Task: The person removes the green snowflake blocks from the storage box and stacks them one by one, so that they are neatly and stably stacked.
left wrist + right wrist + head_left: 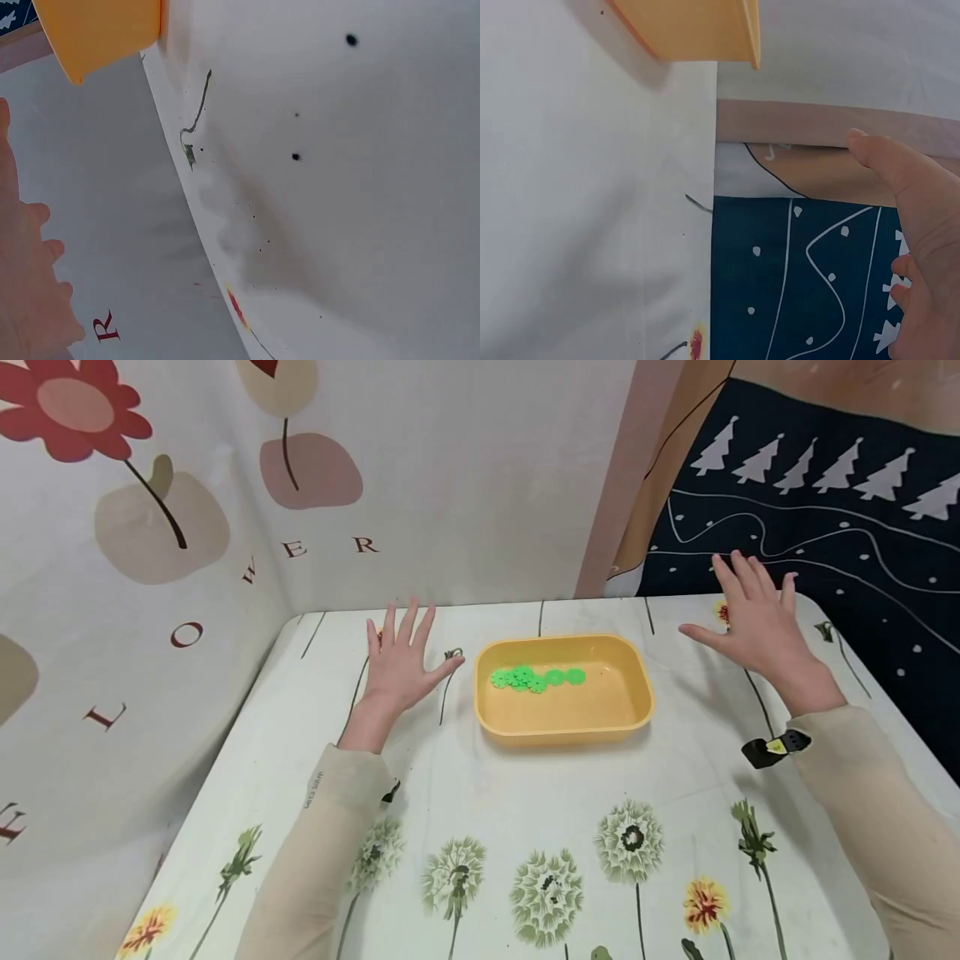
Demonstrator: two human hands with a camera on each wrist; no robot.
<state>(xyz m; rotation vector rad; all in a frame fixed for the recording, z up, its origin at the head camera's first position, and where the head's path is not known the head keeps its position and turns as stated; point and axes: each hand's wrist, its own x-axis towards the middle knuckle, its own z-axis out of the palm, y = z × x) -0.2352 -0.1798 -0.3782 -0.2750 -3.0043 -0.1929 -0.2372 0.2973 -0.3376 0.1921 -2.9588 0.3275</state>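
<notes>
A yellow tray (632, 668) sits in the middle of the table, with several green gear-like discs (534, 677) lying in its far part. My left hand (401, 657) hovers flat just left of the tray, fingers spread and straight, holding nothing. On the other side of the tray, my right hand (753, 607) is lifted over the table's far right part, fingers also spread and empty. The tray's corner (94, 34) shows in the left wrist view beside my left hand (30, 289). The right wrist view shows the tray's edge (697, 30) and my right hand (919, 240).
The table (525, 827) wears a white cloth printed with dandelions. A floral curtain (150, 527) closes the left and back; a dark blue cloth with white trees (825, 510) hangs at the right. A black clip (776, 747) sits at my right sleeve.
</notes>
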